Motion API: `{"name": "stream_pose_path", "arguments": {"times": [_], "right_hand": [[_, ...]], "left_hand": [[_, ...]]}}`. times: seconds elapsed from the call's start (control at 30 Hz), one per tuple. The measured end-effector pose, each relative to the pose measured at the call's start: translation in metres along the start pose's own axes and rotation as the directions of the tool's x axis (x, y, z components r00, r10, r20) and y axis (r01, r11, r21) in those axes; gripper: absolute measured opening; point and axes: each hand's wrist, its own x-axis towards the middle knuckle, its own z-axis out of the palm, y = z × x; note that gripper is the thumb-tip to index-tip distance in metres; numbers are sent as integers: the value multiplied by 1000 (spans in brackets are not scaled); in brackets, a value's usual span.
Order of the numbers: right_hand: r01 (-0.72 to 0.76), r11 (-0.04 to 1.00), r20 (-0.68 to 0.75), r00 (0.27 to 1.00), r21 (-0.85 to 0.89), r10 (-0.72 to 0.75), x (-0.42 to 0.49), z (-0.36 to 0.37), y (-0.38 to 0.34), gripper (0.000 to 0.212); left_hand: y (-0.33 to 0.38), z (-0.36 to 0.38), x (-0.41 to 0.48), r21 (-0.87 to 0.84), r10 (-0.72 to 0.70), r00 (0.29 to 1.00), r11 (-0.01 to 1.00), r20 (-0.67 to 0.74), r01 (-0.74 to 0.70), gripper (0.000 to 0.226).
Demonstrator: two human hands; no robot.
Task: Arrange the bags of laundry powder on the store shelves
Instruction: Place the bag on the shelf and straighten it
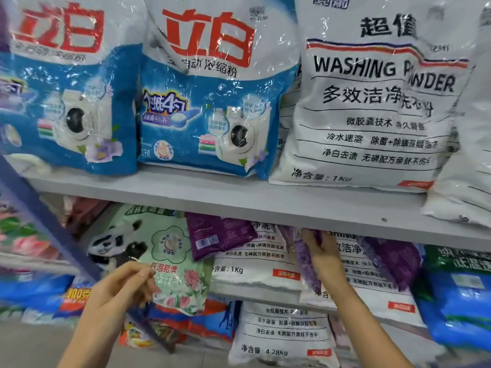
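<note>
Two hands busy at the soap powder shelves.

The left hand point(125, 285) is nearest. Its fingers are loosely curled right at the edge of the green panda bag point(170, 256), and I cannot tell if it pinches the bag or holds nothing. The right hand point(325, 257) reaches further in, just under the grey shelf point(239, 200). Its fingers curl round a purple bag point(305, 264), which stands up edge-on in front of the white bags point(255, 264) on the middle shelf. A second purple bag point(218, 235) leans between the panda bag and the white bags. Up on the grey shelf stand blue and white bags point(212, 102) with a washing machine picture. Next to them on the right is a big white bag point(372, 115) that says WASHING POWDER.
</note>
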Motion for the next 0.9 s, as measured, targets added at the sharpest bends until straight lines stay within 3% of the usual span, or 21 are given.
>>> {"name": "stream_pose_path", "arguments": {"times": [0.13, 0.23, 0.37, 0.4, 0.6, 0.67, 0.8, 0.9], "right_hand": [[-93, 983, 106, 991, 157, 77, -27, -22, -22, 24], [-228, 908, 199, 966, 351, 166, -41, -30, -37, 24], [-367, 746, 273, 928, 556, 253, -60, -32, -54, 34], [-377, 721, 283, 924, 581, 256, -66, -31, -55, 36], [-381, 635, 351, 919, 672, 180, -91, -16, -61, 35], [-375, 620, 328, 924, 689, 195, -91, -13, -64, 40], [-391, 570, 293, 920, 722, 260, -97, 6, -64, 40], [-411, 514, 334, 912, 753, 239, -101, 21, -65, 36]], "left_hand": [[-10, 21, 7, 77, -80, 993, 994, 90, 73, 14], [-14, 37, 9, 130, -113, 977, 987, 183, 90, 8], [-17, 51, 6, 248, -190, 908, 964, 375, 100, 86], [-20, 54, 4, 250, -206, 892, 962, 402, 109, 93], [-24, 48, -5, 93, -159, 920, 987, 359, 135, 11], [-6, 26, 2, 84, -143, 887, 989, 439, 118, 14], [48, -9, 17, 129, -157, 715, 987, 681, 94, 51], [90, -19, 27, 134, -107, 686, 991, 719, 13, 41]]}}
